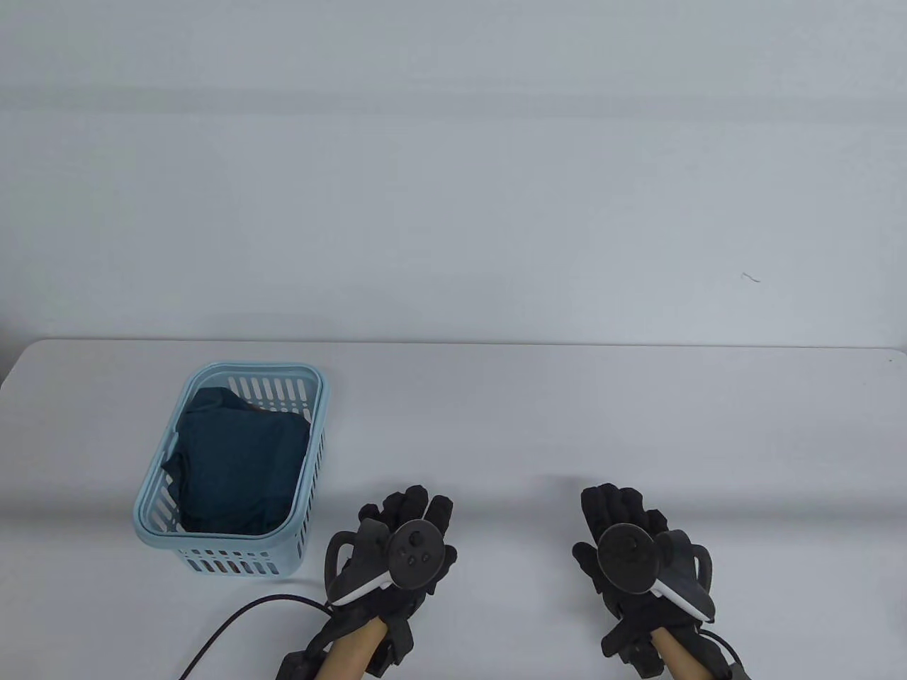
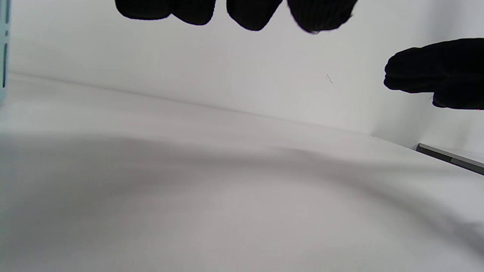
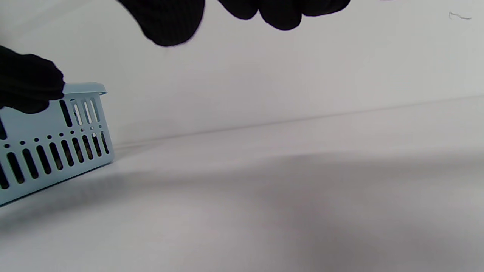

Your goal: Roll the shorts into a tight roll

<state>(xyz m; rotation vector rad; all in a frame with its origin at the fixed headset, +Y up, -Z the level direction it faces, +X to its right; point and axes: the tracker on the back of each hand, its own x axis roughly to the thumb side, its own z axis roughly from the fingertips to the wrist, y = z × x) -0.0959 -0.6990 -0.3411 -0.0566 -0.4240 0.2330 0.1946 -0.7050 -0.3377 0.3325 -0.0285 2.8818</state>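
Dark teal shorts [image 1: 237, 460] lie crumpled inside a light blue slotted basket [image 1: 161, 464] at the table's left. My left hand [image 1: 405, 511] hovers just right of the basket near the front edge, fingers relaxed and holding nothing. My right hand [image 1: 615, 508] hangs level with it further right, also relaxed and empty. In the left wrist view my fingertips [image 2: 249, 15] hang over bare table, with the right hand [image 2: 435, 73] at the right edge. The right wrist view shows my fingertips [image 3: 170, 22] above the table and the basket [image 3: 53, 147] at left.
The white table [image 1: 567, 425] stretches between and beyond the hands to a pale wall. A black cable [image 1: 234, 623] runs from the left wrist toward the front edge. A small dark mark [image 1: 750, 277] is on the wall at right.
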